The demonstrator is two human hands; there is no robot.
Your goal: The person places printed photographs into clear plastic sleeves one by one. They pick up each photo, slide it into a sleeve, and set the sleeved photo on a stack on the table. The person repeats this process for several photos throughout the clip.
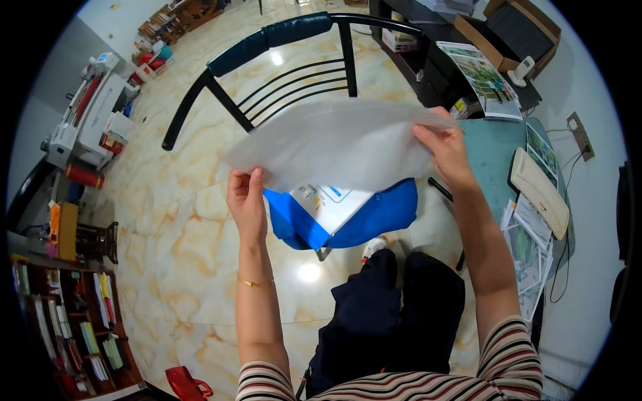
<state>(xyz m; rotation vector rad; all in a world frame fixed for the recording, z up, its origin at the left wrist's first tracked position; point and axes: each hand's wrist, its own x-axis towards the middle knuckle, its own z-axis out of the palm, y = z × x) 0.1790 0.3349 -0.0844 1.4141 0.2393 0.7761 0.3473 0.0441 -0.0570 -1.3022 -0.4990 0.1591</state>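
Observation:
A thin, translucent whitish sheet [338,144] is stretched in a curve between my two hands. My left hand [245,200] pinches its lower left corner, thumb on top. At the upper right, my right hand [447,148] grips the other end between thumb and fingers. Beneath the sheet stands a chair with a blue seat [391,207]. A white printed packet [338,212] with a blue flap or cover [301,224] lies on that seat, its far part hidden by the sheet. Whether the sheet is film or thin paper, I cannot tell.
The chair's black metal backrest [287,37] rises beyond the sheet. To the right, a green-topped table [491,157] carries printed pages and a cream flat device [540,190]. A large printer [90,113] and a bookshelf [73,327] stand left; a red bag [187,384] is at the lower left.

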